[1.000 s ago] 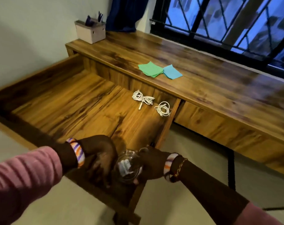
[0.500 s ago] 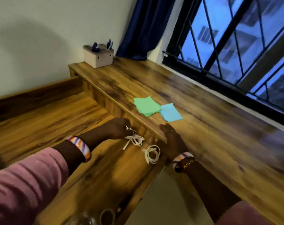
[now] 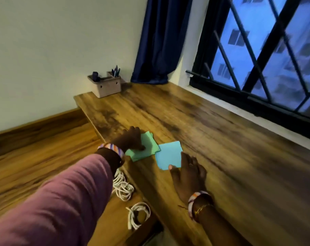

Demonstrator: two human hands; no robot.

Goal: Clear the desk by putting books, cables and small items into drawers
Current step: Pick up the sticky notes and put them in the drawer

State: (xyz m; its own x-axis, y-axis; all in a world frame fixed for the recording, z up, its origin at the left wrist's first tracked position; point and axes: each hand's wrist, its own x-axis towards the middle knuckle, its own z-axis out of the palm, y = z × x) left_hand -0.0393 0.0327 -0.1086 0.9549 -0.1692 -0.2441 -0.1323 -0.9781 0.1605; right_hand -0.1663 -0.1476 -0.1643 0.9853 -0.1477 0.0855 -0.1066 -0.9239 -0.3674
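**Hands move from the cables up to the paper pads**

A second ago both hands were low over the open wooden drawer (image 3: 49,157), setting down a clear glass jar; half a second ago the left one was among the coiled white cables (image 3: 131,201). Now both have risen to the dark-grained wooden desk top (image 3: 212,139). The left hand (image 3: 129,139) rests on the green square paper pad (image 3: 147,148), fingers curved over its far edge and thumb pressed on its face, so it looks like the start of a grip. The right hand (image 3: 187,172) lies flat with straight fingers, its thumb tip touching the near edge of the blue square paper pad (image 3: 169,155); it grasps nothing yet.

The two pads sit just beside each other near the desk's front edge, corners overlapping. The cables lie in the drawer, which suggests that part is done and the pads come next. A beige desk organiser holding pens (image 3: 107,85) stands in the far corner by the wall.

No writing, label or brand can be read anywhere.
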